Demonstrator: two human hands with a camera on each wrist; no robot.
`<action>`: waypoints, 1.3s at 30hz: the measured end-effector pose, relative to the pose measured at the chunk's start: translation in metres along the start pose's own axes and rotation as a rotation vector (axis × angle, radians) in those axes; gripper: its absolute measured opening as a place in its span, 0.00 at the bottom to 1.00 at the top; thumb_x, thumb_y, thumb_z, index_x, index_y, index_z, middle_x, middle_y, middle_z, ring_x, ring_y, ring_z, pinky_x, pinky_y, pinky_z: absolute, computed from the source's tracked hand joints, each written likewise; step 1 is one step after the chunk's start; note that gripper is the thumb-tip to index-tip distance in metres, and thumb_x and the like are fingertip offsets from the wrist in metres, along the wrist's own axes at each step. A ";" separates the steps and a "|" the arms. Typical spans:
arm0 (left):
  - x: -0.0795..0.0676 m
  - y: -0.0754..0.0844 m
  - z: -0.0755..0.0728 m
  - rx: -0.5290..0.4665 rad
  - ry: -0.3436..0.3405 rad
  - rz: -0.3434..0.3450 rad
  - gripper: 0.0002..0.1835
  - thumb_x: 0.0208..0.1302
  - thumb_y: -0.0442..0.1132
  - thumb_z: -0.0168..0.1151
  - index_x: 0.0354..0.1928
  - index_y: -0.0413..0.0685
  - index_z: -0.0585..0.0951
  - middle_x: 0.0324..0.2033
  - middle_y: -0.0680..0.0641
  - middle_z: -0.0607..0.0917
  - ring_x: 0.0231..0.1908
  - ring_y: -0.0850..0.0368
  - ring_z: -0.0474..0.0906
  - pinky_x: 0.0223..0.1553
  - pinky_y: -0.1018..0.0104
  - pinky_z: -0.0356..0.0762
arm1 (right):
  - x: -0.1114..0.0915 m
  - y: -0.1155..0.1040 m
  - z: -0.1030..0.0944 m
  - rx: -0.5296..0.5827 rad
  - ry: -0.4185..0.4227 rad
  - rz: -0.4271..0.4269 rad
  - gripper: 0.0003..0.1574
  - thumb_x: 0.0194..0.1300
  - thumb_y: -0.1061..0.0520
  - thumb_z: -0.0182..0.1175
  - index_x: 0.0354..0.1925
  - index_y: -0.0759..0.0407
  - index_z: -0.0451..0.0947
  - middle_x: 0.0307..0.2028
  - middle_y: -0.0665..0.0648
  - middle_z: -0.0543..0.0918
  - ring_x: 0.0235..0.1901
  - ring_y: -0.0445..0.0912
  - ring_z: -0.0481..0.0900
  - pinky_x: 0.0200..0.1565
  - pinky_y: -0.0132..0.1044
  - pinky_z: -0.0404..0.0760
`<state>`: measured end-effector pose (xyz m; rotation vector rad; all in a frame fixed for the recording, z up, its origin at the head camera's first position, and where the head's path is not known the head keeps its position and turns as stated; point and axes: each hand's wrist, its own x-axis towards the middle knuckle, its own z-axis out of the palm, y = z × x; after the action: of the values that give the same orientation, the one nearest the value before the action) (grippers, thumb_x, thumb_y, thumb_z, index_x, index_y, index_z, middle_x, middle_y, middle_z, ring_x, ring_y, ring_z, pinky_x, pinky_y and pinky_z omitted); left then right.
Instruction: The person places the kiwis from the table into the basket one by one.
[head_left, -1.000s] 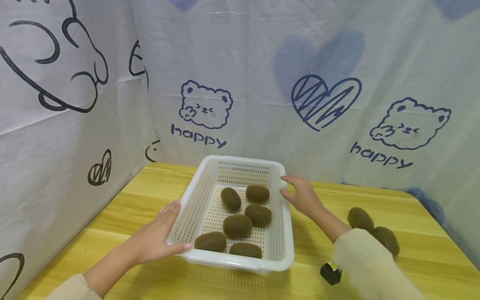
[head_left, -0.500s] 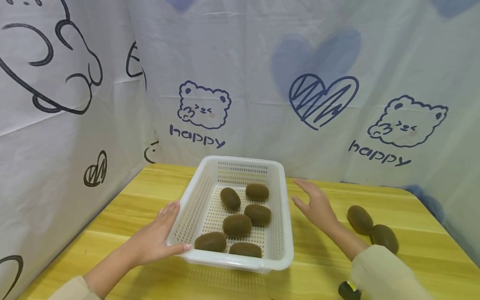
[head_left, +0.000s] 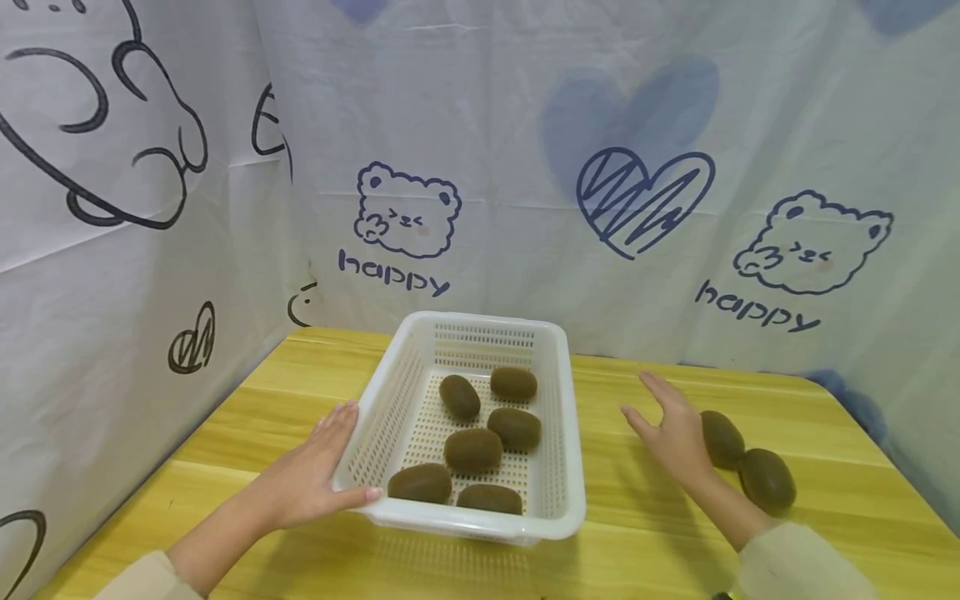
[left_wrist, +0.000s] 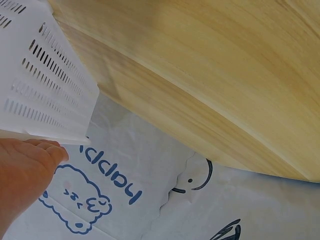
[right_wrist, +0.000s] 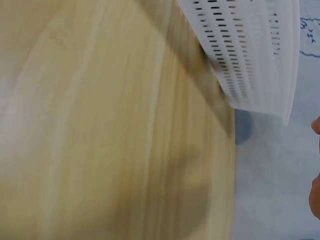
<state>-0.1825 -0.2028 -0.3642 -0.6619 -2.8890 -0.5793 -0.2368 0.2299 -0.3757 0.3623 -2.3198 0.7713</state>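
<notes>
A white perforated plastic basket (head_left: 557, 492) stands on the table with several brown kiwis (head_left: 474, 451) inside. My left hand (head_left: 311, 475) holds its near left corner, the thumb along the front rim and the fingers at the left side. In the left wrist view, those fingers (left_wrist: 46, 150) lie at the basket's rim. My right hand (head_left: 675, 429) hovers right of the basket, apart from it, thumb and fingers spread with nothing between them. Beside that hand, two kiwis (head_left: 767, 481) touch each other on the table; the hand partly covers the farther one.
The yellow wood-grain table (head_left: 630, 533) ends at a printed white curtain (head_left: 517, 275) behind and to the left. At the lower edge, a small dark object (head_left: 722, 596) shows by the right sleeve (head_left: 802, 567).
My right hand has come away from the basket's right rim and moved right, towards the two kiwis. The left hand and the basket have stayed put.
</notes>
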 end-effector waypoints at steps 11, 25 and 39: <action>0.001 0.000 0.000 0.004 -0.003 -0.002 0.57 0.52 0.67 0.58 0.69 0.29 0.50 0.70 0.32 0.51 0.70 0.35 0.47 0.68 0.42 0.51 | -0.014 0.025 -0.013 -0.068 0.024 0.131 0.36 0.53 0.61 0.65 0.58 0.76 0.67 0.56 0.77 0.71 0.55 0.69 0.69 0.56 0.64 0.67; 0.001 0.001 -0.002 0.005 -0.011 -0.008 0.57 0.52 0.67 0.57 0.69 0.30 0.49 0.70 0.33 0.51 0.70 0.36 0.46 0.69 0.43 0.51 | -0.024 0.052 -0.024 -0.030 0.009 0.384 0.41 0.55 0.57 0.65 0.62 0.74 0.62 0.60 0.76 0.66 0.61 0.68 0.62 0.60 0.61 0.64; 0.000 0.001 -0.002 0.003 -0.014 -0.011 0.57 0.52 0.67 0.57 0.69 0.30 0.50 0.70 0.33 0.52 0.70 0.36 0.47 0.69 0.43 0.51 | -0.033 0.072 -0.024 -0.035 0.020 0.530 0.42 0.58 0.55 0.63 0.64 0.74 0.59 0.61 0.77 0.65 0.60 0.70 0.61 0.60 0.63 0.62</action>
<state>-0.1819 -0.2026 -0.3617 -0.6530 -2.9079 -0.5738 -0.2322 0.3027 -0.4139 -0.2918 -2.4312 0.9701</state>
